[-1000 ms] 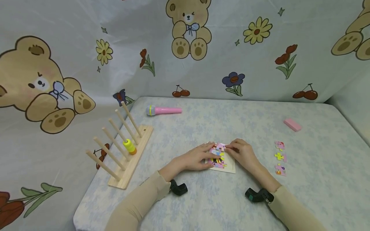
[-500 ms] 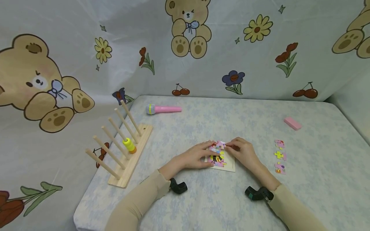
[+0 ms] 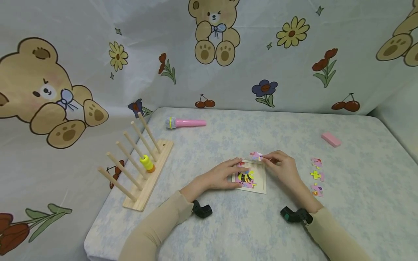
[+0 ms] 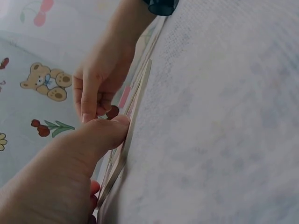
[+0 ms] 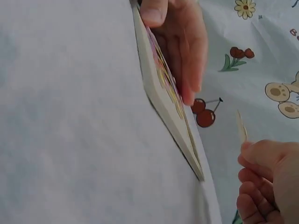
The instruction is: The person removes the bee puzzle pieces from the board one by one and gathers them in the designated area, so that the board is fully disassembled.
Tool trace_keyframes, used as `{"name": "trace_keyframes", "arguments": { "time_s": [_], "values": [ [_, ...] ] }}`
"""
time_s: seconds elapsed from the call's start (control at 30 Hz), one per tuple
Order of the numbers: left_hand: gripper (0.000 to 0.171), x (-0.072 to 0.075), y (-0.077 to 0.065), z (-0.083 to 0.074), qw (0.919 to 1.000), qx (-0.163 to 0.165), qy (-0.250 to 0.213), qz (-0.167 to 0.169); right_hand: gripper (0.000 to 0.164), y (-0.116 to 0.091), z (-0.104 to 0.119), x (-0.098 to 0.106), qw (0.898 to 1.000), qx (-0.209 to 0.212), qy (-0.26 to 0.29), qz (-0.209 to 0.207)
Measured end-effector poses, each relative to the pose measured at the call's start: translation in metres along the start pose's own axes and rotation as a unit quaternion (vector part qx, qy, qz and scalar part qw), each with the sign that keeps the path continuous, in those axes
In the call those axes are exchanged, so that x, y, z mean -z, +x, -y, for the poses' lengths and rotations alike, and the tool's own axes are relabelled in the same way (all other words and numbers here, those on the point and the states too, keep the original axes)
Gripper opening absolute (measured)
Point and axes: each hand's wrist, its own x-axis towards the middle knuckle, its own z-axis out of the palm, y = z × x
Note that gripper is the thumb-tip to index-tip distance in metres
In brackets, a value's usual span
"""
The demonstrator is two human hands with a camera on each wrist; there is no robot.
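Observation:
My right hand [image 3: 281,167] pinches a pink jigsaw puzzle piece [image 3: 256,156] between thumb and index finger, raised above the far edge of a puzzle board. In the right wrist view the jigsaw puzzle piece [image 5: 241,127] appears edge-on, apart from the board. The puzzle board [image 3: 260,183] lies flat, with pieces forming a yellow-and-black bee [image 3: 245,177] in its left part and bare wood on its right. My left hand [image 3: 223,175] rests on the board's left side with its fingers stretched over the picture; its thumb [image 4: 105,135] lies on the board in the left wrist view.
Right of the board lie three loose puzzle pieces [image 3: 316,175] in a column, with a pink block [image 3: 331,139] behind them. A wooden peg rack [image 3: 148,185] with yellow and orange beads [image 3: 147,164] stands at left. A pink toy microphone [image 3: 186,123] lies near the back edge.
My right hand has lifted the puzzle piece off the board's upper part and moved it slightly up and right. Bare wood shows where it was. My left hand has stayed in place.

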Motion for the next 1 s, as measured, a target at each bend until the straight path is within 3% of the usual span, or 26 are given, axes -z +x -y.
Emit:
{"name": "trace_keyframes", "arguments": {
  "time_s": [0.33,0.47,0.63,0.87,1.0],
  "values": [
    [0.083,0.001,0.001,0.001,0.9993,0.033,-0.012,0.012,0.020,0.013,-0.020,0.075,0.994,-0.078,-0.033,-0.065],
    [0.087,0.001,0.001,0.000,0.9988,0.043,-0.014,0.019,0.024,0.007,-0.035,0.096,0.993,-0.105,-0.054,-0.029],
    [0.090,0.001,0.000,0.000,0.9981,0.053,-0.023,0.023,0.020,0.000,-0.055,0.112,0.993,-0.095,-0.070,0.005],
    [0.090,0.001,0.001,0.000,0.9979,0.055,-0.023,0.024,0.022,-0.007,-0.074,0.122,0.989,-0.110,-0.073,0.069],
    [0.090,0.001,0.001,0.000,0.9978,0.057,-0.023,0.027,0.020,-0.008,-0.081,0.120,0.986,-0.097,-0.095,0.097]
  ]
}}
